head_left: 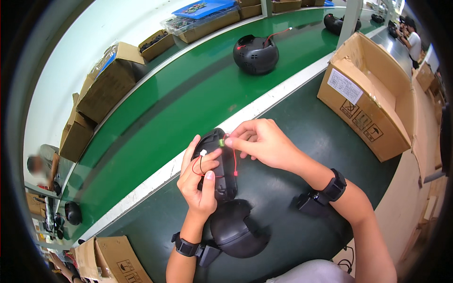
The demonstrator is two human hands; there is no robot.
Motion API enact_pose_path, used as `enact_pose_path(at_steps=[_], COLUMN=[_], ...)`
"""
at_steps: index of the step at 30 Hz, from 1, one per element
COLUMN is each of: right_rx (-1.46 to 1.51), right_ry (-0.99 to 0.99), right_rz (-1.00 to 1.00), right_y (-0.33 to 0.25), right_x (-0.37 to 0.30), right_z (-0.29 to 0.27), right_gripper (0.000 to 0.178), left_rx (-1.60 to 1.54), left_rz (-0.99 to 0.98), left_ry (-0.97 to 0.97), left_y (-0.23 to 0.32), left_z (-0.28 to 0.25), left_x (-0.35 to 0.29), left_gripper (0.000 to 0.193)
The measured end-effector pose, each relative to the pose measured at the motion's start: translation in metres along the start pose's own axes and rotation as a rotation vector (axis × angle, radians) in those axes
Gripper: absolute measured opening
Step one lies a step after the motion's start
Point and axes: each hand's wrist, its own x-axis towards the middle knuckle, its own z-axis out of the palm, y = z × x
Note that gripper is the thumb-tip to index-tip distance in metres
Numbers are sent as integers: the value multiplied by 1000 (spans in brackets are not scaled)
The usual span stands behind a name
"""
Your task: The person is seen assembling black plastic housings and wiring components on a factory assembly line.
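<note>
The left hand (199, 183) is wrapped around a long, black, hollow plastic housing (228, 189), gripping it with the fingers over its open face. The right hand (227, 141) has its thumb and index fingertips drawn narrow against a small bright-green block (222, 142) at the housing's upper end; whether they pinch it or a wire beside it, I cannot tell. The housing is tilted above the dark green worktop (283, 203). It is probably light and stiff, its smooth shell a little slippery, so the outer side walls look like the safest hold. A small white plastic plug (203, 153) and a thin wire with a red connector (236, 173) look fragile, better held by their plug bodies than by the wire. Nearer the person sits a rounded, glossy black plastic shell (231, 228); beyond lies a bright green conveyor belt (188, 94)
</note>
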Motion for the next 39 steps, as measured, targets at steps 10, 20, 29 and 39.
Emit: enact_pose_path(at_steps=[10, 20, 29, 39], right_rx=[-790, -878, 120, 336], right_ry=[222, 159, -236, -362], right_rz=[-690, -926, -382, -382], right_y=[-14, -20, -16, 34], right_x=[-8, -18, -4, 22], right_z=[-6, 0, -18, -15], right_gripper=[8, 10, 29, 42], left_rx=[-25, -26, -16, 109], left_rz=[-26, -95, -97, -69], left_ry=[-90, -214, -305, -223], left_y=[-3, 8, 14, 20], left_z=[-2, -4, -5, -1], left_x=[8, 8, 9, 8], left_gripper=[25, 29, 29, 31])
